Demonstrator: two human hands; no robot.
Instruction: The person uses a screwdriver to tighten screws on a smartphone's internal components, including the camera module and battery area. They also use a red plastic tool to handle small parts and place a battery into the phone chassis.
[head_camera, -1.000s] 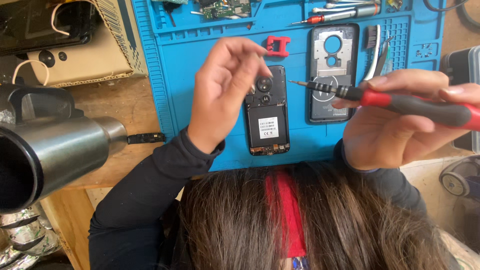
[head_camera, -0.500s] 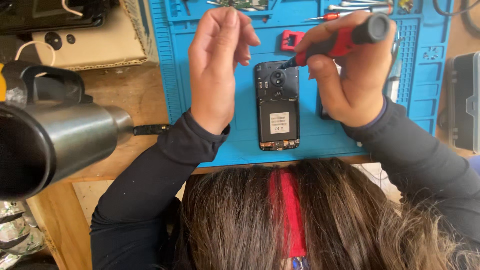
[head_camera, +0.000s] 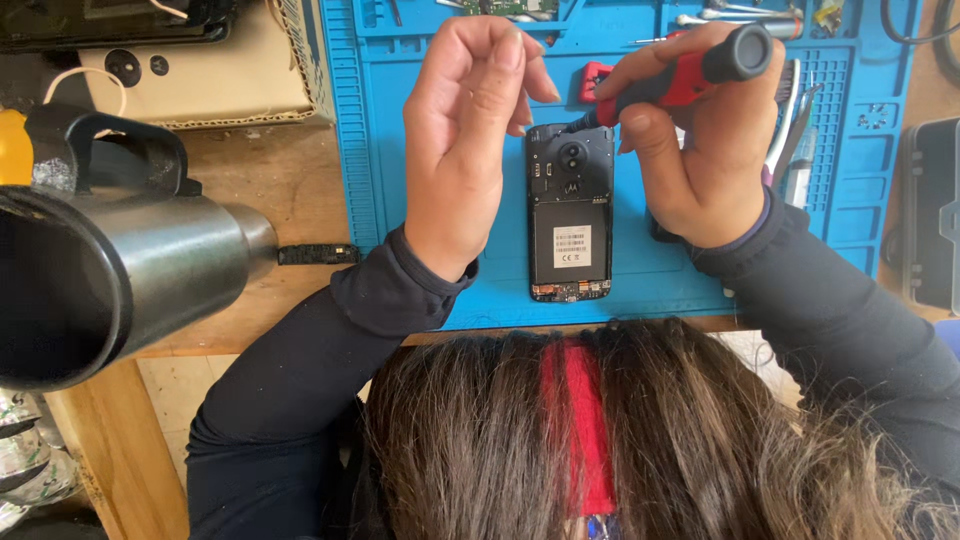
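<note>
On the blue repair mat (head_camera: 400, 180) an opened smartphone (head_camera: 570, 215) lies backless, the right hand (head_camera: 700, 150) clenched around a red screwdriver (head_camera: 680, 80) tipped at its upper corner, the left hand (head_camera: 470, 130) loosely curled just beside it, holding nothing.

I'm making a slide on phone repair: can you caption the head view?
Right hand sets a red screwdriver to an opened phone on a blue mat; left hand steadies.

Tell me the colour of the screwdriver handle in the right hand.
The screwdriver handle is red with a black end cap, seen best in the head view, gripped by the right hand.
</note>
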